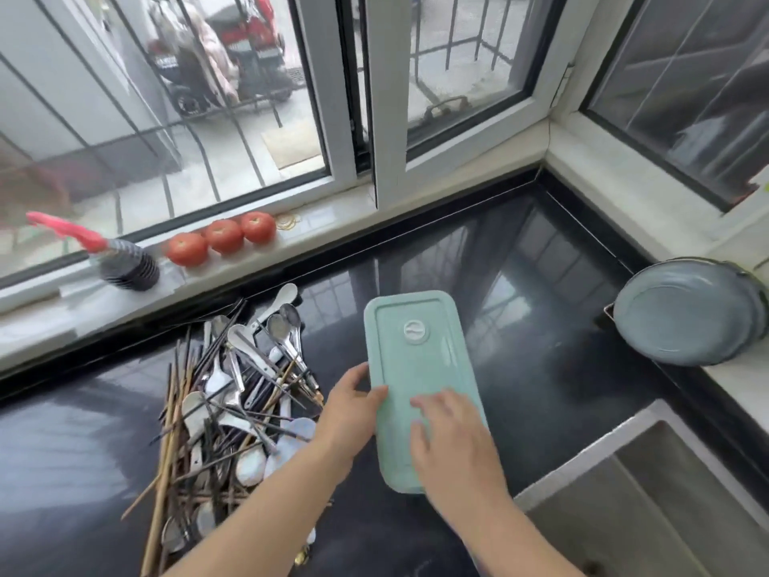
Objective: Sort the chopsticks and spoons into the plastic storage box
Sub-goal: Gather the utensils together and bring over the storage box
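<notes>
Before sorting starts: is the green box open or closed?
Closed: the lid covers the storage box, both hands resting on it.

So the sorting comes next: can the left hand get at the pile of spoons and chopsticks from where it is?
Probably yes: the left hand rests on the box lid, the pile lies right beside it, nothing between.
</notes>
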`<action>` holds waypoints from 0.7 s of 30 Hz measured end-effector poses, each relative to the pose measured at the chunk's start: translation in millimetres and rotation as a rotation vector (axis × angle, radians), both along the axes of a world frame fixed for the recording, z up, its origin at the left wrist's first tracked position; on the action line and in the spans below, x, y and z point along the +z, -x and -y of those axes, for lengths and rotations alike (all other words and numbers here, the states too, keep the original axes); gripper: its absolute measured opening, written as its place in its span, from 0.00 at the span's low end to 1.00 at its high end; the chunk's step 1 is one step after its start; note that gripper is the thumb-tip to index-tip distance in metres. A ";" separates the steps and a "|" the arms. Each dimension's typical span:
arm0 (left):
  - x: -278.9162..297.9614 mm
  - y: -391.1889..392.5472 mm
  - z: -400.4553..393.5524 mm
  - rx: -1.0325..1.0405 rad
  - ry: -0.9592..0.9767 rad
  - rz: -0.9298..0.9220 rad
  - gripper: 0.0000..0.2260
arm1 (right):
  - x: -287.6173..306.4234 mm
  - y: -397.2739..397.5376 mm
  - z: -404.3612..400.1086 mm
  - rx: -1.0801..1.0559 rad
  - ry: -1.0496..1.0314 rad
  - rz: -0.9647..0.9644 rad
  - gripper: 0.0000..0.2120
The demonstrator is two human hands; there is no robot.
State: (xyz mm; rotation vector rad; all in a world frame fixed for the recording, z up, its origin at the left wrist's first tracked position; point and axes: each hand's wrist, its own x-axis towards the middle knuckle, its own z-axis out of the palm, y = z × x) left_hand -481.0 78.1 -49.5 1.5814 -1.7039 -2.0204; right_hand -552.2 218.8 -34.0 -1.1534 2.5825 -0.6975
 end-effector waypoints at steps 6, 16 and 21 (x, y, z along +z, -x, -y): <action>0.9 -24.2 -32.1 -0.107 0.081 0.048 0.11 | -14.8 49.6 -15.0 -0.321 -0.335 0.323 0.18; 72.6 -207.1 15.3 0.223 0.274 -0.102 0.10 | 57.8 -93.9 54.9 0.044 0.143 0.392 0.06; 62.5 -379.5 23.0 0.656 0.261 0.107 0.09 | 14.9 -237.8 135.7 0.495 -0.007 0.560 0.18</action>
